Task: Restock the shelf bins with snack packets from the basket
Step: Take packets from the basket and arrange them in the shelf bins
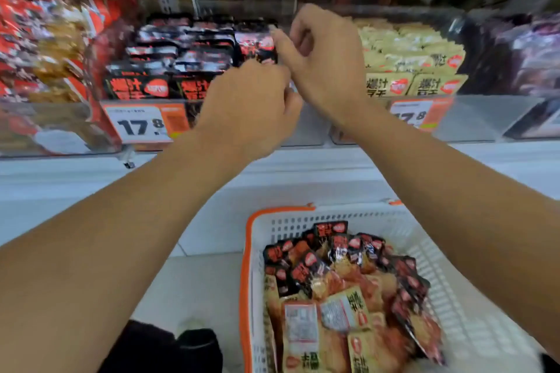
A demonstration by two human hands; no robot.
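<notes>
Both hands up at the black-packet bin (181, 70): right hand (321, 60) pinches a black packet (257, 45), left hand (251, 106) is curled, grip unclear. Next, I'd say: seat it, then reach into the basket (472, 312).

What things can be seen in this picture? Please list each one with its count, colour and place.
black packets: many, black and red, shelf bin at centre left
yellow packets: many, pale yellow, shelf bin at right
price tags: two, white and orange, on the bin fronts
basket: one, white with orange rim, below on the floor
basket packets: many, black and yellow mixed, inside the basket
left hand: fingers curled, at the black bin
right hand: pinches a black packet over the black bin
</notes>
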